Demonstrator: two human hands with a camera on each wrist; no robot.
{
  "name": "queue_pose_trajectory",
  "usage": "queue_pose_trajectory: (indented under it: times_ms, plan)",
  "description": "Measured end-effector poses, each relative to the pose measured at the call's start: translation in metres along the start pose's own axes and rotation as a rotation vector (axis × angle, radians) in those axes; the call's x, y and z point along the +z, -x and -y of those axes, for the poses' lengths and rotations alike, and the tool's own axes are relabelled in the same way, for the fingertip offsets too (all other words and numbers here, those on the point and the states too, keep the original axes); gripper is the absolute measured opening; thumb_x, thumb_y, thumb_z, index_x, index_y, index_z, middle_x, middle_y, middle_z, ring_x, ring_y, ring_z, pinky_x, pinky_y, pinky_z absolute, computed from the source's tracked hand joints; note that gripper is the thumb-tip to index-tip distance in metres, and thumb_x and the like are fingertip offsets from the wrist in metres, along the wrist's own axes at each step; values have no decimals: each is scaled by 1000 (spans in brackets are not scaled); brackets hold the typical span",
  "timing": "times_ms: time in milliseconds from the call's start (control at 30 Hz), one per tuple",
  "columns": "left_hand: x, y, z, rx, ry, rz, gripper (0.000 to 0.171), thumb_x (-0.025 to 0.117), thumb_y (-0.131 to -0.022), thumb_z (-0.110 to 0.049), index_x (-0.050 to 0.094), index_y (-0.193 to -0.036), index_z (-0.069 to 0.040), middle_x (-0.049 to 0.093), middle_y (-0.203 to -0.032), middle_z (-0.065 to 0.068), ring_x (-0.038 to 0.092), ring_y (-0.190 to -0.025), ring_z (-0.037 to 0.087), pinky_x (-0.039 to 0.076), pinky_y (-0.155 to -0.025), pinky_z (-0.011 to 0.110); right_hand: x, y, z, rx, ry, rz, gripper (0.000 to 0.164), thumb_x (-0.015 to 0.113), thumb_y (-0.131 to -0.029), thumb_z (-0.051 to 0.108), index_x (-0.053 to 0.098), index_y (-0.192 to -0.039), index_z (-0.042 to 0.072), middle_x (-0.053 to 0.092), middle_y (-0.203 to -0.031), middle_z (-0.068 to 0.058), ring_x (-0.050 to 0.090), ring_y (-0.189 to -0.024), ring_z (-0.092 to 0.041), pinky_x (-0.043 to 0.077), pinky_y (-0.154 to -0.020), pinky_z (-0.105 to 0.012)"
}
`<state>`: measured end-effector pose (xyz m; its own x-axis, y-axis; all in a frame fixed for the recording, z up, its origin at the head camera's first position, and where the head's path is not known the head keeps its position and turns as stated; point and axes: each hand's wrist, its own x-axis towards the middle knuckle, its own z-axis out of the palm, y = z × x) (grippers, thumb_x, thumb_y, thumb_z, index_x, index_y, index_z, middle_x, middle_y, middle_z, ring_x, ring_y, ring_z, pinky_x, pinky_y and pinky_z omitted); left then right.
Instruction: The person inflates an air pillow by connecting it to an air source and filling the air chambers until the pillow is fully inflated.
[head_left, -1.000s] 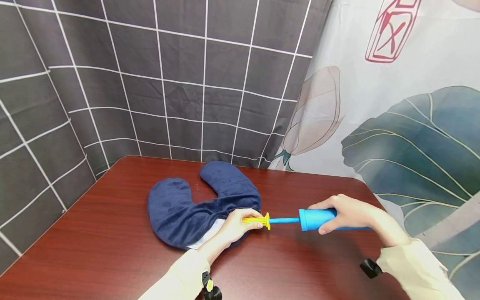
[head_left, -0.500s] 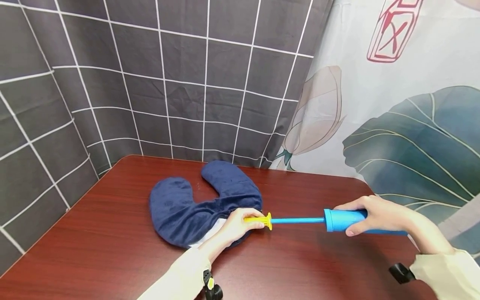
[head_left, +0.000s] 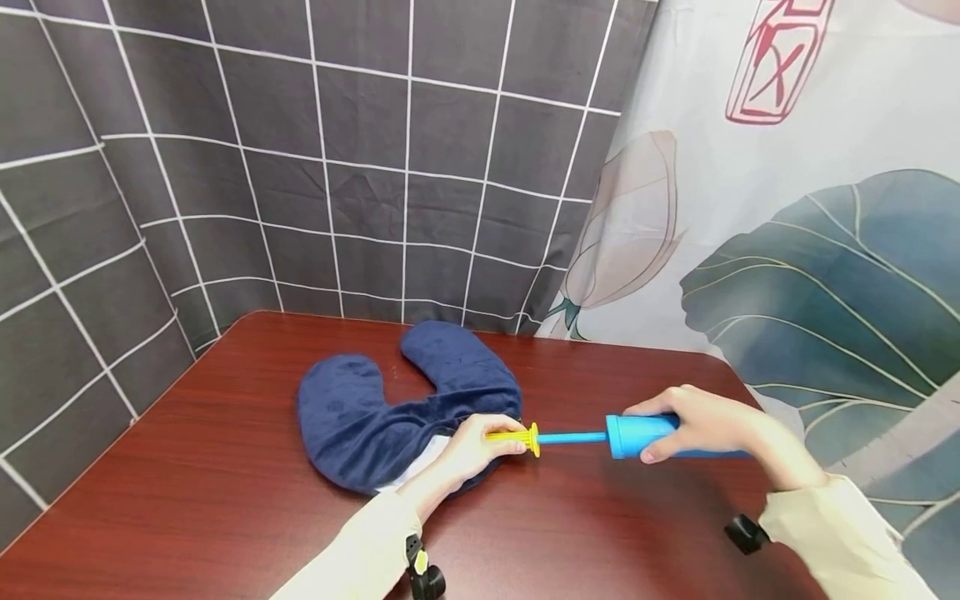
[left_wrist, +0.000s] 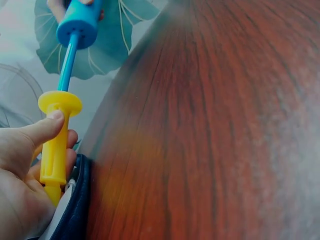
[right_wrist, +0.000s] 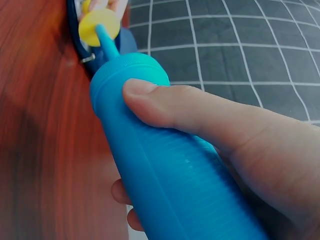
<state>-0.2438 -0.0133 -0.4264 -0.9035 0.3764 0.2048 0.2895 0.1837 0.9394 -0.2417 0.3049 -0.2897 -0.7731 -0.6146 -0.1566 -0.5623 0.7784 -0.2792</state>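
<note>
A hand air pump with a blue barrel [head_left: 633, 435], a thin blue rod [head_left: 573, 437] and a yellow handle [left_wrist: 55, 145] lies level across both hands. My left hand [head_left: 474, 450] grips the yellow handle at the edge of a navy U-shaped neck pillow [head_left: 348, 425]. In the left wrist view, the handle's narrow yellow end sits by the pillow's open zipper [left_wrist: 70, 192], where white lining shows. My right hand [head_left: 701, 429] wraps round the barrel, thumb [right_wrist: 145, 97] along its top near the ribbed cap. A short length of rod shows between handle and barrel.
The pillow rests on a reddish-brown wooden table [head_left: 225, 433]. Behind and to the left hangs a dark grey cloth with white grid lines [head_left: 367, 200]. A white cloth printed with leaves and a flower [head_left: 817, 275] hangs at the right.
My right hand drew the blue barrel out to the right, baring more rod, then pushed it back left toward the handle. The left hand and pillow stay in place.
</note>
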Motion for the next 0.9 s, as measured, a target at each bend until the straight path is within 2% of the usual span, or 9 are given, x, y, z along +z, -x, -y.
queue_pose_trajectory:
  times_ms: [367, 600, 733, 900]
  plan:
    - [1, 1, -1, -7, 21, -9, 23, 77, -83, -14, 75, -103, -5, 74, -100, 14, 61, -86, 10, 46, -79, 16, 19, -42, 22, -21, -15, 60, 60, 78, -79, 47, 67, -127, 12, 72, -109, 0, 60, -87, -10, 50, -69, -25]
    - [1, 2, -1, -13, -17, -9, 22, 77, -84, -16, 75, -103, -5, 74, -101, 12, 60, -85, 6, 47, -80, 17, 32, -64, 36, -11, -3, 72, 60, 78, -78, 47, 67, -127, 14, 72, -109, 0, 60, -87, -11, 50, -70, -25]
    - [1, 2, -1, -17, -39, -14, 22, 76, -85, -17, 75, -104, -7, 74, -102, 10, 59, -84, 5, 46, -81, 18, 38, -71, 43, 2, 20, 44, 58, 79, -77, 46, 68, -126, 15, 72, -109, 1, 59, -86, -11, 50, -70, -26]
    - [1, 3, -2, -13, -68, -18, 21, 77, -84, -18, 75, -103, -9, 74, -102, 7, 59, -86, 5, 46, -82, 18, 46, -71, 49, 57, 95, 11, 57, 79, -73, 50, 68, -120, 21, 70, -104, 4, 57, -84, -12, 48, -69, -30]
